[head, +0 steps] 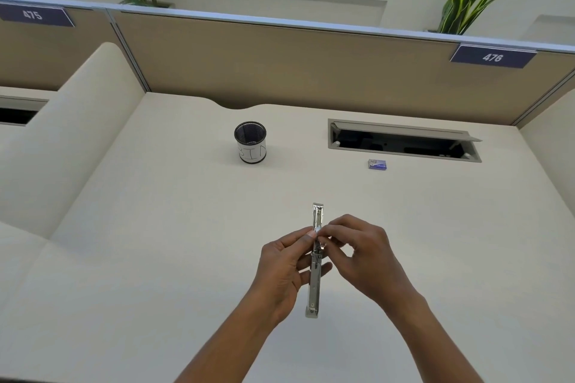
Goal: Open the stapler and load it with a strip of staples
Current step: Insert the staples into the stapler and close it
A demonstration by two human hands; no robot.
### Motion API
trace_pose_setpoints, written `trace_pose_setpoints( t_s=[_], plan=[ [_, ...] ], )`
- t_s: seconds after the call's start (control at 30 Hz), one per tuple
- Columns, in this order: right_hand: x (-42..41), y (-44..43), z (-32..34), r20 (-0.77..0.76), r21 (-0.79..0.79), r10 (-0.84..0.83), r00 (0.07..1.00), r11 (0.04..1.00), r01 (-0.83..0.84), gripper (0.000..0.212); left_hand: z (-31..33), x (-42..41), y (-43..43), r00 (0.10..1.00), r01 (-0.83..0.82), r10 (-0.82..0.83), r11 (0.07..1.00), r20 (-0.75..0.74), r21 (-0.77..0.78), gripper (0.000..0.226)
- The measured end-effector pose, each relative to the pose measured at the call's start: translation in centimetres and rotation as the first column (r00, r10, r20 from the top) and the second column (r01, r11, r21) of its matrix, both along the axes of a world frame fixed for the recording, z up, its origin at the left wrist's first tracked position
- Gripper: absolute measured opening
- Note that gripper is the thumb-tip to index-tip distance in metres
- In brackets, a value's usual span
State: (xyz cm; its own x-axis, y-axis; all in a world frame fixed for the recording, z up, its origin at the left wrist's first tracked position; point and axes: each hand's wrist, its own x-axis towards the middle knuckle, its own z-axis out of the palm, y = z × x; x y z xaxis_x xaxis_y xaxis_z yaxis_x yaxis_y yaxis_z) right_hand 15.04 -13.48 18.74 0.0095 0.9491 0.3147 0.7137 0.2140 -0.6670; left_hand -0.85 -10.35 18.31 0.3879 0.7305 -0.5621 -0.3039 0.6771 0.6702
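Bright, even light; soft shadows; wide-angle edge distortion.

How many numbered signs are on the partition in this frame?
2. One reading 475 hangs at the far left of the partition; one reading 476 hangs at the far right. More could lie outside the frame.

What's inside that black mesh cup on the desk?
Nothing shows inside the mesh cup: only its dark upper inner wall is visible from this angle. The bottom is hidden by the rim and a white label marked BIN, so small things there can't be ruled out.
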Motion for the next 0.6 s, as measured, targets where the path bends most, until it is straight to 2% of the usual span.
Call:
trace_pose_setpoints(
  t_s=[0.3, 0.5, 0.6],
  plan=[
    [0.32, 0.43, -0.30, -0.163, -0.085, -0.040, 0.986, 0.996, 0.026, 0.016, -0.17, -0.08, 0.00, 1.000, 0.002, -0.001, 1.000, -0.013, 0.007, 0.017],
    [0.57, 0.59, -0.26, -0.202, -0.171, -0.029, 0.979, 0.985, -0.006, 0.016, -0.25, 0.09, -0.01, 0.999, -0.012, 0.013, 1.000, -0.048, 0.023, 0.016],
    [0.27, 0.61, 0.03, -0.226, -0.212, -0.085, 0.970, 0.977, 0.036, 0.015, -0.28, 0.22, 0.02, 0.999, -0.013, 0.014, 0.999, -0.049, 0.030, 0.016]
  ],
)
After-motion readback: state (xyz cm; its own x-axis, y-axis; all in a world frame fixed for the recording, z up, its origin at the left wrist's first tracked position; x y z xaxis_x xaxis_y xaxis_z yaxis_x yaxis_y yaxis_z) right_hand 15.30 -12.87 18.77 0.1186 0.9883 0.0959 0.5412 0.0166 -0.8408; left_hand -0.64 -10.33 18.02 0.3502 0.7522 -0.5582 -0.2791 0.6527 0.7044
